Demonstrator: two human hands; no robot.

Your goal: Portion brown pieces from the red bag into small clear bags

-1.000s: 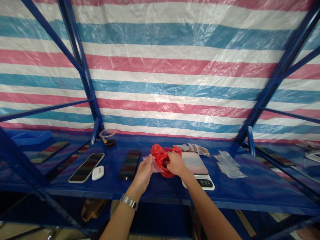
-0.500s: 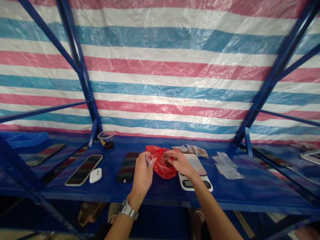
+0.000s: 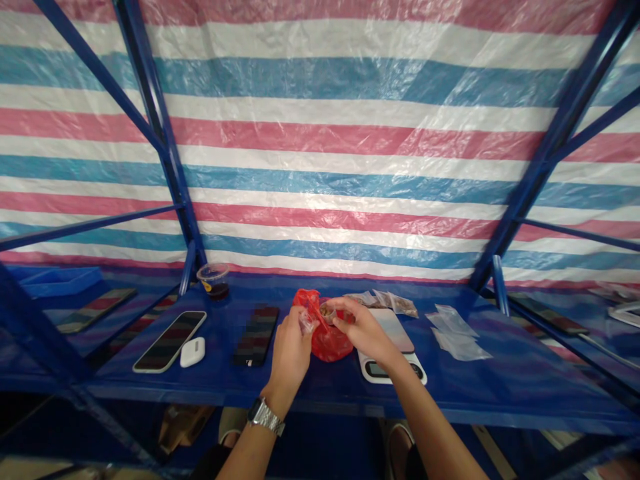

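Note:
A red plastic bag (image 3: 332,345) lies crumpled on the blue shelf between my hands. My left hand (image 3: 291,347), with a metal watch on its wrist, is closed on a small clear plastic bag (image 3: 306,323) at the red bag's left side. On the other side, my right hand (image 3: 364,328) curls its fingers round a small see-through holder with brown pieces (image 3: 327,311), over the red bag's mouth; its exact shape is partly hidden. Right beside that hand stands a white kitchen scale (image 3: 395,331). Filled clear packets (image 3: 403,304) lie behind the scale.
Flat clear bags (image 3: 457,333) lie right of the scale. To the left are a black phone-like slab (image 3: 257,336), a white earbud case (image 3: 193,352), a pale-edged phone (image 3: 170,342) and a clear tub of dark liquid (image 3: 215,283). Blue posts (image 3: 175,160) frame the shelf before a striped sheet.
My left hand has shifted slightly right and down with the clear bag. The red bag's left part now stands up between the hands, and the brown pieces show more clearly by my right fingers.

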